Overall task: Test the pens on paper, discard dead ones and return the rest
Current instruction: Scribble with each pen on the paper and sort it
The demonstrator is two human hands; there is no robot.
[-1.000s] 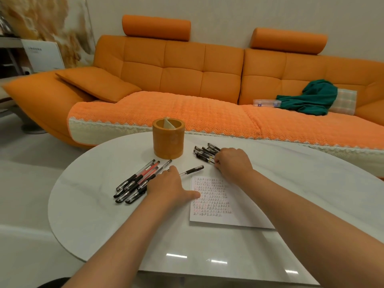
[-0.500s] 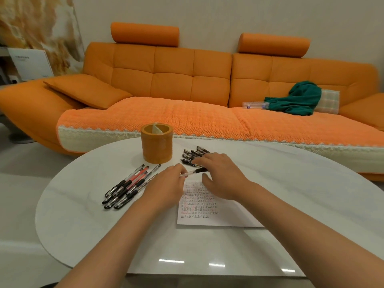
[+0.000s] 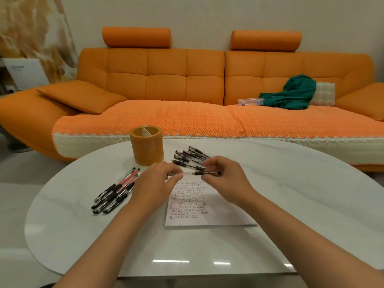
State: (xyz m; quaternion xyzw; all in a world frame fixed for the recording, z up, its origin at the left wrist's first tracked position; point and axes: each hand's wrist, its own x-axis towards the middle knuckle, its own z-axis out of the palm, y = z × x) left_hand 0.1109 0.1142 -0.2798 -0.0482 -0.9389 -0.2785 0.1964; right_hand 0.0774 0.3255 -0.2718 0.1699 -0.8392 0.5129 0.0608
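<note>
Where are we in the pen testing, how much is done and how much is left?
The paper carries many rows of test marks, so a good share looks tested. One pen is held level above it between the left hand and right hand. Two piles remain on the table: left pile, far pile. The holder looks empty, so nothing returned.

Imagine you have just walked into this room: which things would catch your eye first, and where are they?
The long bright orange sofa fills the back of the view, with a dark green cloth bunched on its right seat. In front, on the white oval table, both hands hold one clear black-capped pen level above a sheet of paper covered in written marks. An orange cylindrical pen holder stands just behind.
</note>
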